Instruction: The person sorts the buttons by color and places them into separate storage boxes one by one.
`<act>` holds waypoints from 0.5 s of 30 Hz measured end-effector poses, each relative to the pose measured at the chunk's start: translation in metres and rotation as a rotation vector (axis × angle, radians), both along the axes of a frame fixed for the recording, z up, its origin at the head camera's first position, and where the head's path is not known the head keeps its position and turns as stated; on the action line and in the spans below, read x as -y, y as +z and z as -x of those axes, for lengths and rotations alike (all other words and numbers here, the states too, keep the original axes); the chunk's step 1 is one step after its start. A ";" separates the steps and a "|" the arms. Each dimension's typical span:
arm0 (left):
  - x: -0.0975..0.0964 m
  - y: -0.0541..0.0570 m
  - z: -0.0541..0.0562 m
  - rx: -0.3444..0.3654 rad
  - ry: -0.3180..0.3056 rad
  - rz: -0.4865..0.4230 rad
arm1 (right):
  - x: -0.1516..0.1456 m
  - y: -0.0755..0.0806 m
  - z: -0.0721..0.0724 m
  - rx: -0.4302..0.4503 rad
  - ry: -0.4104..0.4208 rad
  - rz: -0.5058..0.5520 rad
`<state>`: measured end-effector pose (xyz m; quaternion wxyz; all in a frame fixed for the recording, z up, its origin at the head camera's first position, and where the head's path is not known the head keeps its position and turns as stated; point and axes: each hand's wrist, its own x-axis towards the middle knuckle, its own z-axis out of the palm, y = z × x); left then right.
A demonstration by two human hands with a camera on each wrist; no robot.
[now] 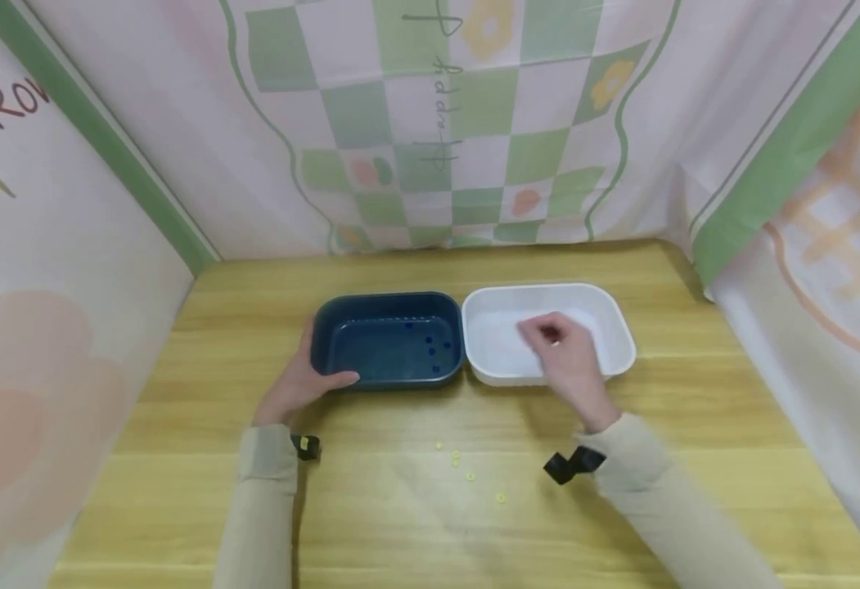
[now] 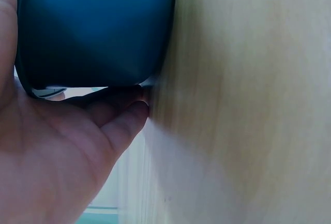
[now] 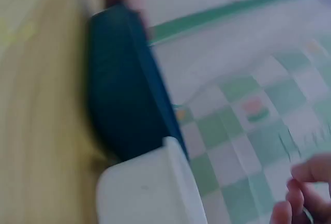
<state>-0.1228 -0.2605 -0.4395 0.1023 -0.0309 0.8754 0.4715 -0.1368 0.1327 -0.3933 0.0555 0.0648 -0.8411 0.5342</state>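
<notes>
My left hand (image 1: pixel 299 378) grips the left end of a dark blue plastic bin (image 1: pixel 387 383), its thumb over the front rim and its fingers round the side. In the left wrist view, the fingertips reach down the bin's end wall close to the tabletop. Several small dark blue pieces (image 1: pixel 432 352) lie in the bin's right half. Over the white bin (image 1: pixel 623 360), my right hand (image 1: pixel 568 360) is raised with thumb and index fingertips pinched together. No object shows between those fingertips, though I cannot tell whether something tiny is hidden there.
The two bins stand side by side, ends meeting, on a wood-grain table (image 1: pixel 371 523). Several tiny yellow rings (image 1: pixel 470 476) lie scattered in front of them. Printed cloth (image 1: pixel 430 123) hangs behind the table and along both sides.
</notes>
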 end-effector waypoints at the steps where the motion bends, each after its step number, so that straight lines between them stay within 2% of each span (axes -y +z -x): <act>1: 0.000 0.000 0.000 0.004 0.000 0.002 | 0.007 -0.004 -0.008 -0.082 0.081 -0.140; 3: 0.000 0.000 0.001 0.008 0.005 0.001 | 0.022 -0.011 -0.025 -0.267 0.293 -0.428; 5: 0.000 -0.001 0.000 0.009 0.005 0.005 | 0.036 -0.022 -0.044 -0.420 0.487 -0.654; 8: 0.000 -0.002 0.000 0.006 0.002 0.004 | 0.050 -0.038 -0.066 -0.566 0.671 -0.915; 12: -0.001 -0.001 0.000 0.000 0.002 0.004 | 0.058 -0.051 -0.079 -0.624 0.703 -1.090; 15: -0.001 0.000 0.000 -0.005 0.006 -0.003 | 0.060 -0.055 -0.081 -0.666 0.696 -1.124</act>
